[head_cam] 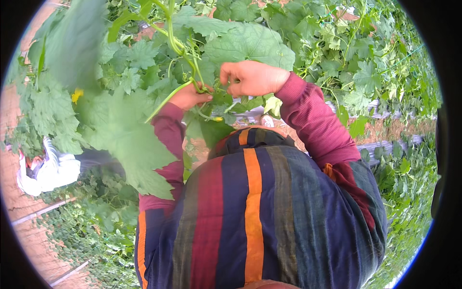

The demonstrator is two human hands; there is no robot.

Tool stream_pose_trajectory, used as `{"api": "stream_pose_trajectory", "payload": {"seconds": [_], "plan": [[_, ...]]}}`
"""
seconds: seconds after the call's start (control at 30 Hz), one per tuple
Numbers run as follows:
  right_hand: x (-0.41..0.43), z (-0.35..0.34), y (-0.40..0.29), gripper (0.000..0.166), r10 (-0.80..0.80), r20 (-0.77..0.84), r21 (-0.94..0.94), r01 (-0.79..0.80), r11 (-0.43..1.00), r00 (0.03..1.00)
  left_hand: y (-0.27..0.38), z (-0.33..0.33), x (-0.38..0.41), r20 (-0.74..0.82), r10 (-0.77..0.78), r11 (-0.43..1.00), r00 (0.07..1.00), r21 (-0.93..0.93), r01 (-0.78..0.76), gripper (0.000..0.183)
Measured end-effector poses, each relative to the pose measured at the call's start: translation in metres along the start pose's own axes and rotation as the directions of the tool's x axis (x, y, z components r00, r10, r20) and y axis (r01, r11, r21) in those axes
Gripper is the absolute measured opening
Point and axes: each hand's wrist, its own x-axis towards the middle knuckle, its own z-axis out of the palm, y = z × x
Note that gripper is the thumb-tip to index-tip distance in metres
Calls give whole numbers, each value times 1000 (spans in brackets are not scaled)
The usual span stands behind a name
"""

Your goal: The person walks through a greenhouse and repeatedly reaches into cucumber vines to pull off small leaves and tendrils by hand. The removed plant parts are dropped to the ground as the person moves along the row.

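A green climbing vine stem [175, 39] with curled tendrils runs down from the top of the view. My left hand [189, 96] is closed on this stem near its lower end, with the thumb pointing right. Just right of it, my right hand [252, 77] is raised with bent fingers in front of a broad leaf [251, 45]; whether its fingertips pinch something thin cannot be told. A small yellow flower bud [218, 119] hangs below the hands. Large blurred leaves [122, 133] partly cover my left forearm.
Dense vines [361, 65] spread across the back and right. A yellow flower [77, 95] shows at left. A white bag [59, 171] lies beside bare soil [21, 206] at far left. Plastic mulch film [382, 146] runs along the ground, and a shoe [267, 121] shows below the hands.
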Motion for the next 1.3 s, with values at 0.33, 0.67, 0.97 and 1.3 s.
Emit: {"api": "stream_pose_trajectory", "payload": {"seconds": [0.33,0.67,0.97,1.3], "plan": [[43,77,114,21,177,-12,243,-169,955,984,-9,9,-28,127,30,964,991,-267,6,25],[43,99,83,24,385,159,567,-403,718,909,-25,32,-45,39,66,951,997,-306,-51,33],[58,116,140,17,247,192,727,-307,614,950,-21,36,-49,9,39,892,999,-452,-31,43],[42,115,165,18,72,304,912,-312,268,950,-17,40,-42,85,106,904,991,-423,-61,41]]}}
